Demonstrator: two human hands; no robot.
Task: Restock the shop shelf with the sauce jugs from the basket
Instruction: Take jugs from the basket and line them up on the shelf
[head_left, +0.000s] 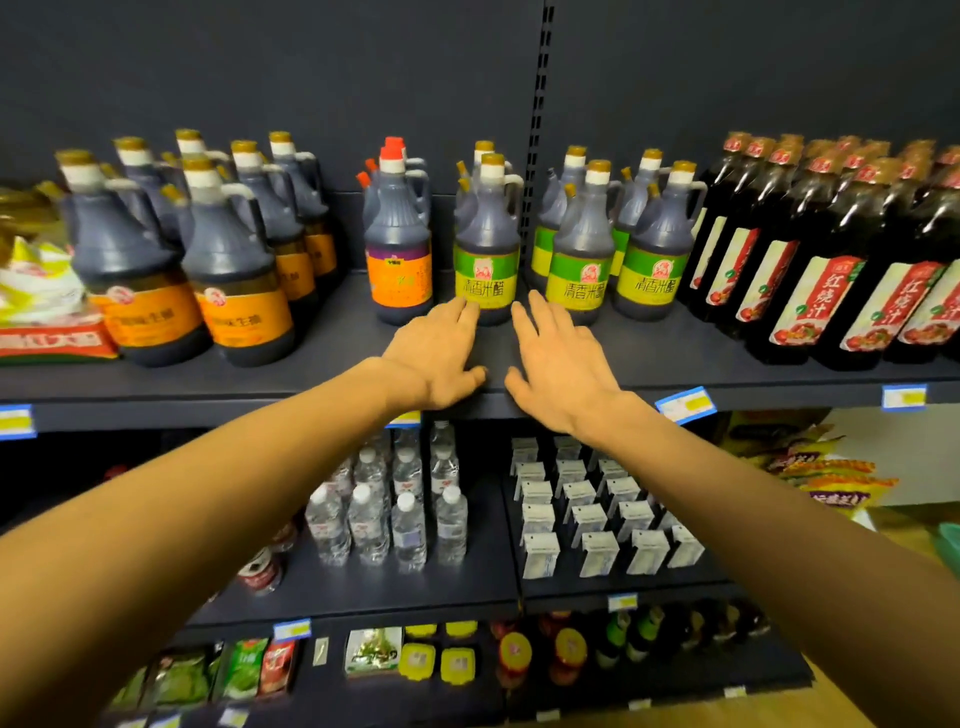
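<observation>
Flanking one green-label jug (487, 244), two hands, left hand (435, 358) and right hand (558, 364), lie flat.

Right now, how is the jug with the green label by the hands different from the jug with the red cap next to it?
The green-label jug has a gold cap; the red-cap jug has a red one. The green-label jug's label is green and yellow; the red-cap jug's is orange and purple. The left hand touches the green-label jug's base, not the red-cap jug. Both hold dark sauce, have handles and stand upright on the shelf.
</observation>
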